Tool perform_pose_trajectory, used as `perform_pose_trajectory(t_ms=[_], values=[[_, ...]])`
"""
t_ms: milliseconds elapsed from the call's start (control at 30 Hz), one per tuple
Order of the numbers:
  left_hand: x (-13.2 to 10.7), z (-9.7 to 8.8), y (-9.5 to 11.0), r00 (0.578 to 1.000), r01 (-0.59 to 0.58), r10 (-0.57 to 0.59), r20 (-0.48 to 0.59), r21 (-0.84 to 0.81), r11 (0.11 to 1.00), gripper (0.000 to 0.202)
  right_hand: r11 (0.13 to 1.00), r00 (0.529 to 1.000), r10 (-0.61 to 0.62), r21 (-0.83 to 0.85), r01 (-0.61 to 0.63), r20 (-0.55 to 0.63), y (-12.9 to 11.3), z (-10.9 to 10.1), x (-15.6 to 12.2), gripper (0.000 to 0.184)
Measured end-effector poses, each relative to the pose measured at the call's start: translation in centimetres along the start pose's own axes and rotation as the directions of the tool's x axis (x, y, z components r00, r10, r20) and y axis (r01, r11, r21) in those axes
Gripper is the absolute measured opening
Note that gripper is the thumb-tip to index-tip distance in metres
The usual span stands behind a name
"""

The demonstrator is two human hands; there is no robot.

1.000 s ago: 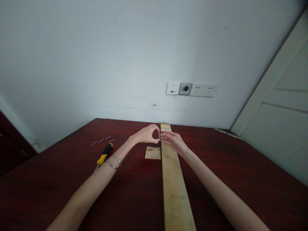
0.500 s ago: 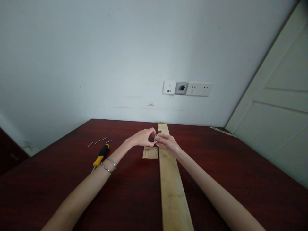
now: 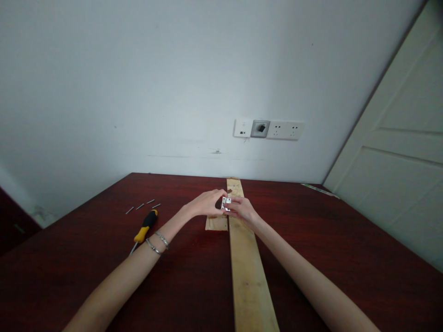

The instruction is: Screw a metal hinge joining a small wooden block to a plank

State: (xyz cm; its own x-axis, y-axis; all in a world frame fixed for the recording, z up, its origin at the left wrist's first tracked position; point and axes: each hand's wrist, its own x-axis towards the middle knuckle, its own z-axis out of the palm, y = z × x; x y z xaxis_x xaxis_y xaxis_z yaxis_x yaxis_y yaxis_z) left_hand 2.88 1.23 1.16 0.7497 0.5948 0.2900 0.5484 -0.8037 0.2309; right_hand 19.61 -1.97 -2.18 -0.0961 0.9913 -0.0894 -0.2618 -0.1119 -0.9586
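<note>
A small silver hinge (image 3: pixel 226 203) is pinched between the fingertips of my left hand (image 3: pixel 206 203) and my right hand (image 3: pixel 242 208). The hinge sits low over the seam between a long pale wooden plank (image 3: pixel 246 258) and a small wooden block (image 3: pixel 216 223) lying against the plank's left edge. Both hands have their fingers curled onto the hinge. My left wrist wears two thin bracelets.
A yellow-and-black screwdriver (image 3: pixel 144 228) lies on the dark red table (image 3: pixel 69 258) to the left, with several screws (image 3: pixel 142 205) just beyond it. Behind the table stands a white wall with a row of sockets (image 3: pixel 268 129); a white door (image 3: pixel 398 152) is at the right.
Both hands have come down with the hinge from above the plank to the seam beside the small block. The hinge now lies flatter and shows its face.
</note>
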Motion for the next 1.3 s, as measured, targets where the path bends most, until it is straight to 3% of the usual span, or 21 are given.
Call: perform_pose_trajectory(t_ms=[400, 667, 933, 1133, 1300], values=[[-0.3, 0.6, -1.2, 0.994, -0.034, 0.019, -0.111, -0.133, 0.99, 0.042, 0.999, 0.998, -0.045, 0.006, 0.044, 0.052, -0.7, -0.6, 0.1, 0.015], [-0.4, 1.4, -1.9, 0.982, -0.095, 0.045, -0.182, -0.277, 0.956, 0.045, 0.991, 1.0, -0.005, -0.137, 0.008, 0.018, -1.4, -0.3, -0.5, 0.012], [-0.6, 1.2, -2.2, 0.973, -0.091, 0.021, -0.232, -0.296, 0.951, 0.043, 0.99, 0.977, 0.038, -0.139, -0.009, 0.21, -2.0, -0.3, -0.7, 0.014], [-0.7, 0.9, -2.1, 0.972, -0.093, 0.027, -0.235, -0.272, 0.958, 0.043, 0.989, 0.982, -0.019, -0.144, 0.046, 0.186, -1.4, -1.0, -0.2, 0.016], [-0.8, 0.7, -1.9, 0.972, -0.104, 0.047, -0.231, -0.241, 0.965, 0.041, 0.981, 0.985, -0.053, -0.178, 0.082, 0.166, -1.0, -1.4, 0.1, 0.034]])
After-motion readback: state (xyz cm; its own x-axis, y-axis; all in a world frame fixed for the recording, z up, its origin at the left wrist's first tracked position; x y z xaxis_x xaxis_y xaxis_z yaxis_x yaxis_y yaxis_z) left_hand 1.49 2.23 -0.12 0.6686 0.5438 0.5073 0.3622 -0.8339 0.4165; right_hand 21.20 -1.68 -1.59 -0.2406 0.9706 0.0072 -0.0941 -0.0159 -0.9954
